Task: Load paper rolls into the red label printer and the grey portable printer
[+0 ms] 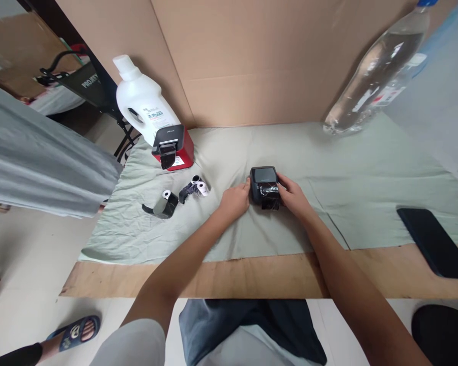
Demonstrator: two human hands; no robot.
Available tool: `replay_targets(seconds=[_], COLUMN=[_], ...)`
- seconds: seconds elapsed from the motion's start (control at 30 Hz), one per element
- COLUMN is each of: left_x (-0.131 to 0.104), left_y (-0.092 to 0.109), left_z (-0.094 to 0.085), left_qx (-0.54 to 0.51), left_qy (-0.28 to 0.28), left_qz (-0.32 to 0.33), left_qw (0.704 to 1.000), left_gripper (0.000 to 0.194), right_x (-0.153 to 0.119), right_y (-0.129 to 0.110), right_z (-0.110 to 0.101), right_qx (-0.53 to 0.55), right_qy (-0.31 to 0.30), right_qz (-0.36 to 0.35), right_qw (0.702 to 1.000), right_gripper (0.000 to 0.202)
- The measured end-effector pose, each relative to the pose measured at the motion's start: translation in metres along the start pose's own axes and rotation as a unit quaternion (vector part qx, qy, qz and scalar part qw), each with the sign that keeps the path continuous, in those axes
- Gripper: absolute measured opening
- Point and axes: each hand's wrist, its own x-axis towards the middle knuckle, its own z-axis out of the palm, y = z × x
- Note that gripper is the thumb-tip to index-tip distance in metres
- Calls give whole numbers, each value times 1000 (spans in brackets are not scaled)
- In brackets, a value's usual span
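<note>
A small dark label printer (264, 175) sits on the green cloth, with a glossy black strip (269, 195) hanging out of its front. My left hand (235, 200) is closed against its left side, with the thumb along the edge. On the opposite side, my right hand (292, 194) grips the casing, its fingertips close to the strip. To the left lie two paper rolls, one with a black tail (168, 202) and one beside a dark curled strip (201, 188). Behind them stands a red and black printer (181, 145) with a black strip at its front.
A white detergent bottle (145, 101) leans at the back left, against a cardboard wall (252, 61). Clear plastic bottles (374, 76) stand at the back right. A dark phone (435, 239) lies near the right front edge. Another person's slippered foot (80, 333) shows lower left.
</note>
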Motion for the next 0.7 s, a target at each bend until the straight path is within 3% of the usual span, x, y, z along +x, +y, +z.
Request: replay_targets(seconds=[0.13, 0.27, 0.43, 0.5, 0.6, 0.7], left_x=[0, 1, 4, 9, 19, 27], left_y=[5, 2, -10, -21, -36, -42], left_z=[-6, -6, 2, 6, 12, 16], left_qx=[53, 40, -102, -217, -388, -489], left_qy=[-15, -16, 13, 15, 6, 38], left_qz=[3, 8, 7, 15, 13, 17], left_qw=[998, 999, 995, 976, 922, 871], left_gripper=[69, 70, 64, 59, 56, 56], right_x=[2, 4, 4, 2, 0, -1], right_y=[5, 13, 13, 11, 5, 1], right_z=[-1, 1, 4, 5, 6, 6], right_qx=[8, 6, 4, -12, -33, -36], right_qy=[-10, 3, 5, 12, 17, 19], right_qz=[19, 6, -9, -8, -2, 0], right_qw=[1000, 1000, 1000, 1000, 999, 999], right_gripper=[59, 59, 57, 58, 59, 60])
